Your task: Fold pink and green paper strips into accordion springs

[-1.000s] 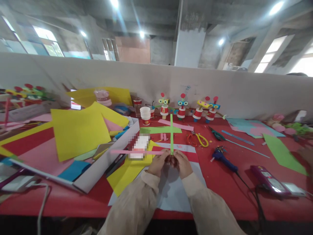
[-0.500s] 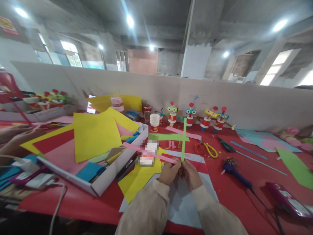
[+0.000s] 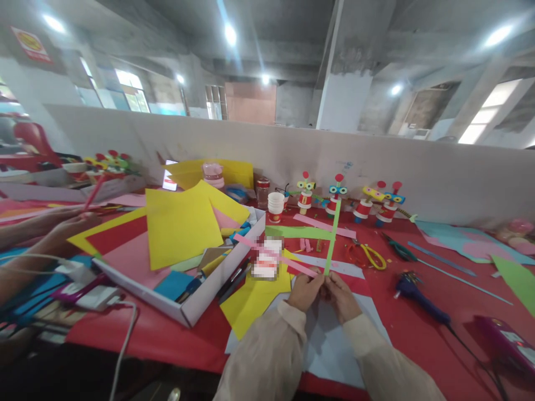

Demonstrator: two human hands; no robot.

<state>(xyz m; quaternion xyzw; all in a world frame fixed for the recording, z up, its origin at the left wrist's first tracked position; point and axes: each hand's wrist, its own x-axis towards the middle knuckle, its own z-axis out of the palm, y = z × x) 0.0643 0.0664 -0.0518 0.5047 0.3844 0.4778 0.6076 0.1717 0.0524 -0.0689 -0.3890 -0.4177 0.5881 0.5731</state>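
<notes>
My left hand [image 3: 306, 291] pinches the near end of a long pink paper strip [image 3: 299, 265], which slants away to the left. In my right hand [image 3: 340, 295], close against the left, the fingers are closed on the lower end of a green paper strip [image 3: 333, 239] that points upward. The two strips come together at my fingertips, roughly at a right angle; how they join is hidden by the fingers. Beneath my hands lies a pale grey sheet [image 3: 334, 348]. Another green strip [image 3: 292, 231] and a pink strip [image 3: 324, 226] lie farther back.
Left stands a white box [image 3: 209, 292] with yellow sheets [image 3: 179, 234]. Yellow-handled scissors [image 3: 373, 257], pliers [image 3: 399, 249] and a glue gun [image 3: 422, 298] lie right. Paper-cup robot figures [image 3: 363, 208] and stacked cups [image 3: 276, 207] stand behind. A co-worker's hands [image 3: 69, 231] work at far left.
The whole view has shifted, so the table appears farther right. The green strip now leans slightly right. My hands keep their pinch, and the co-worker's red strip points up more to the right.
</notes>
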